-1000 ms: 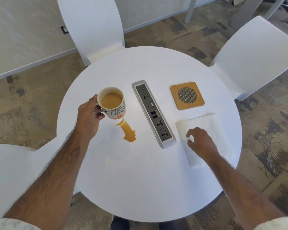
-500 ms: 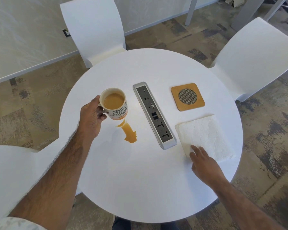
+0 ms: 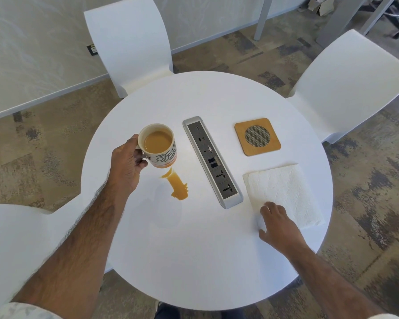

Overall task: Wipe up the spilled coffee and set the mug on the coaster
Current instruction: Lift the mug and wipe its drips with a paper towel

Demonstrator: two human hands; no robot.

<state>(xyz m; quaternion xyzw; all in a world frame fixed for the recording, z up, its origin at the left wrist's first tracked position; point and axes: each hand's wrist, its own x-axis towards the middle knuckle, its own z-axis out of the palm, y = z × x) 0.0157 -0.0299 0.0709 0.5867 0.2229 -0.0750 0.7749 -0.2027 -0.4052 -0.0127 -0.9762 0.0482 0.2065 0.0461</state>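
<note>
A white mug (image 3: 164, 157) with black lettering and an orange base holds milky coffee at the left of the round white table (image 3: 194, 261). My left hand (image 3: 127, 166) grips its handle. A brown coffee spill (image 3: 176, 186) lies on the table just in front of the mug. At the right lies a white paper towel (image 3: 286, 192). My right hand (image 3: 276, 224) pinches its near left corner, which is lifted a little. A square wooden coaster (image 3: 257, 136) with a round mesh centre sits beyond the towel.
A grey power and socket strip (image 3: 211, 161) runs down the table's middle between spill and towel. White chairs stand at the back (image 3: 129, 42), the right (image 3: 355, 84) and the near left (image 3: 16, 245). Patterned carpet surrounds the table.
My right hand slid from the middle of the paper towel to its near left corner and took hold of it. The left hand stays on the mug's handle.
</note>
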